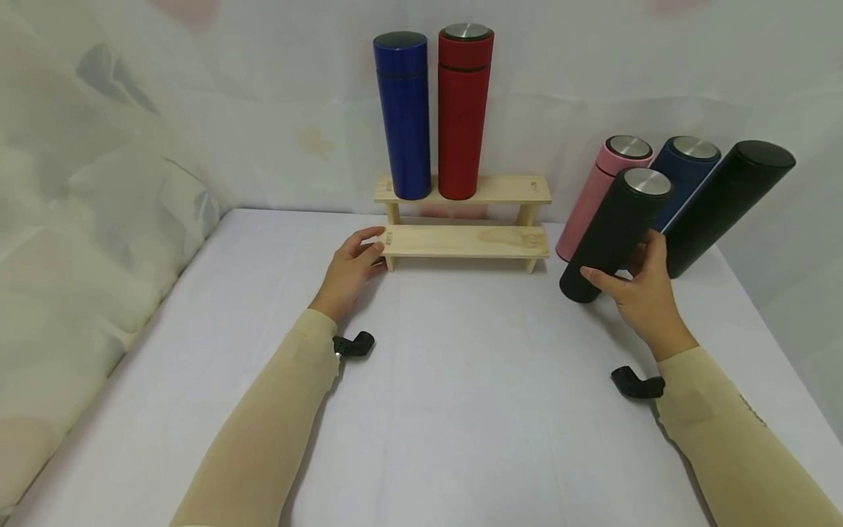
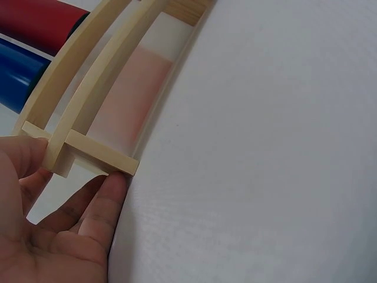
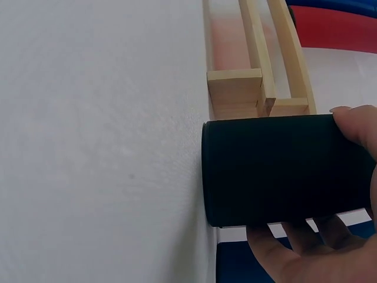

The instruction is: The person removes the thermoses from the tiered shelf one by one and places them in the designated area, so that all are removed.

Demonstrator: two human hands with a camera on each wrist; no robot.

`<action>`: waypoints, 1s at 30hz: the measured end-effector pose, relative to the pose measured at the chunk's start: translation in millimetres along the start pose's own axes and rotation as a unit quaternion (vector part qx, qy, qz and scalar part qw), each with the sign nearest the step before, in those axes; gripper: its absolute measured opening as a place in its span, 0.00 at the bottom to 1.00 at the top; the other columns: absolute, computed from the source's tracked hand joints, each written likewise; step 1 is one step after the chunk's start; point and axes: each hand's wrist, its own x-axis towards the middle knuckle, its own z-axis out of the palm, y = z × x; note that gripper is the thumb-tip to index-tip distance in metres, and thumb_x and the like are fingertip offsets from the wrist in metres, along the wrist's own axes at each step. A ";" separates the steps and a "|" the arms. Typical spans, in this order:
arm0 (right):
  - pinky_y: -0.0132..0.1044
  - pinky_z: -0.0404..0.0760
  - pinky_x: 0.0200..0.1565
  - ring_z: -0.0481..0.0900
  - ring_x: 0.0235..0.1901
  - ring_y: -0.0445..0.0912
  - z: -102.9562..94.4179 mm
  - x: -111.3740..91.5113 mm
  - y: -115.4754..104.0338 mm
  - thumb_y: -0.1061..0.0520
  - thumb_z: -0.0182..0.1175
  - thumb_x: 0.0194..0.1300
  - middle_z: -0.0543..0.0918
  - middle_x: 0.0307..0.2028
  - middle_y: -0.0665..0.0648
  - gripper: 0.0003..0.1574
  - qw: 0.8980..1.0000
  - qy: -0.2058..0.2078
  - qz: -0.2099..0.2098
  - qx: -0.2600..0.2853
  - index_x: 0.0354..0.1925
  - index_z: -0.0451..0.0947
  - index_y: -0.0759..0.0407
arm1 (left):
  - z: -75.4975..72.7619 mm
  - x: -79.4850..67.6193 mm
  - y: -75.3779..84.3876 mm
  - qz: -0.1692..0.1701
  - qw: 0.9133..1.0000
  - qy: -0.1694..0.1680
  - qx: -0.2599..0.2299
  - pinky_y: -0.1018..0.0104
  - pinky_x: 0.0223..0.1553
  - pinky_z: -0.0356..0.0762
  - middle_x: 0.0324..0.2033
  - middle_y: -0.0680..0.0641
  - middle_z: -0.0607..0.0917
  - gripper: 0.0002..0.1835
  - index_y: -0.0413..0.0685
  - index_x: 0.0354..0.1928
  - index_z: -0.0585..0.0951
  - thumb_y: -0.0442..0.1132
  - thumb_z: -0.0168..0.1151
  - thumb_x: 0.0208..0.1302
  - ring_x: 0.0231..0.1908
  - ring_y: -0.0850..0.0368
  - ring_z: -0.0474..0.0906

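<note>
My right hand (image 1: 644, 300) grips a dark green-black thermos bottle (image 1: 609, 238) with a steel-topped lid. The thumb lies on one side and the fingers on the other; in the right wrist view, the bottle's base (image 3: 206, 174) is right at the white cloth. My left hand (image 1: 352, 274) holds the left end of a two-step wooden rack (image 1: 464, 241), with the thumb at the lower step's edge and fingertips (image 2: 115, 186) at its leg. On the upper step stand a blue thermos bottle (image 1: 405, 117) and a red thermos bottle (image 1: 464, 113), both upright. The lower step bears nothing.
Behind the right hand stand a pink bottle (image 1: 593, 194), a navy bottle (image 1: 685, 165) and a black bottle (image 1: 727, 205), close together. White cloth (image 1: 461, 410) covers the table. A pale curtain (image 1: 85, 219) hangs at the left, and a white backdrop (image 1: 283, 110) rises behind the rack.
</note>
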 end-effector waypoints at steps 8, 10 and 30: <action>0.49 0.75 0.69 0.68 0.68 0.49 1.0 1.3 1.7 0.55 0.75 0.73 0.63 0.74 0.58 0.61 1.000 0.000 -0.005 0.003 0.84 0.44 0.41 | 0.2 -1.2 2.3 0.001 1.000 0.001 0.006 0.52 0.65 0.81 0.69 0.35 0.76 0.23 0.48 0.77 0.75 0.40 0.59 0.86 0.65 0.42 0.78; 0.48 0.76 0.69 0.68 0.67 0.48 1.2 1.8 2.6 0.56 0.75 0.73 0.64 0.74 0.58 0.61 1.000 0.001 -0.007 0.003 0.84 0.44 0.41 | 0.3 -1.7 3.1 0.000 1.000 0.002 0.007 0.52 0.66 0.81 0.69 0.35 0.76 0.23 0.48 0.77 0.75 0.40 0.59 0.86 0.65 0.42 0.78; 0.54 0.74 0.71 0.65 0.72 0.56 -4.2 3.6 1.5 0.51 0.74 0.75 0.61 0.78 0.61 0.62 0.999 -0.028 0.025 -0.014 0.85 0.40 0.41 | 1.6 -2.8 3.8 -0.008 1.000 0.003 0.006 0.53 0.65 0.81 0.69 0.36 0.76 0.23 0.49 0.77 0.75 0.40 0.59 0.86 0.65 0.43 0.78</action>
